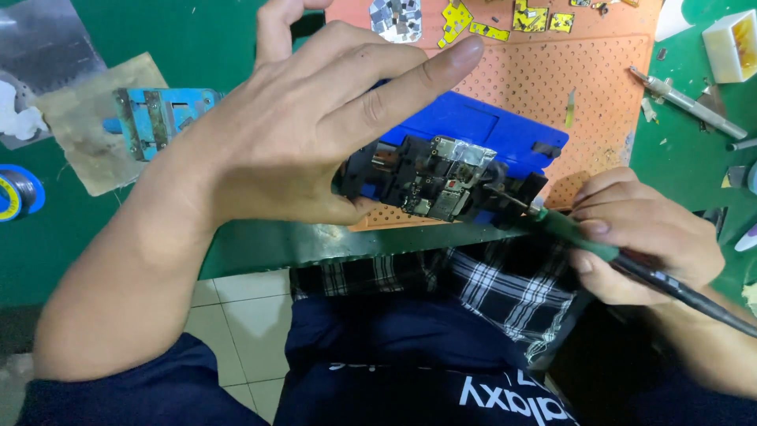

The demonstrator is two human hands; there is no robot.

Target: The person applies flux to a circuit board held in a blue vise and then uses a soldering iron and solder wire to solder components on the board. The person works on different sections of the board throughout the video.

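Observation:
My left hand (307, 126) grips the left end of a black clamp holding a small circuit board (438, 183), thumb underneath and fingers arched over it. The board, with metal shields on top, is lifted near the front edge of an orange perforated mat (576, 79). My right hand (643, 237) holds a soldering iron with a green grip (579, 235), its thin tip touching the board's right side. A blue holder block (489, 130) lies right behind the board.
A blue metal fixture (158, 114) rests on a stained pad at left, with a solder spool (16, 193) farther left. Metal shields and yellow scraps litter the mat's far edge. Tweezers (690, 102) and a white tub (733, 47) sit at right.

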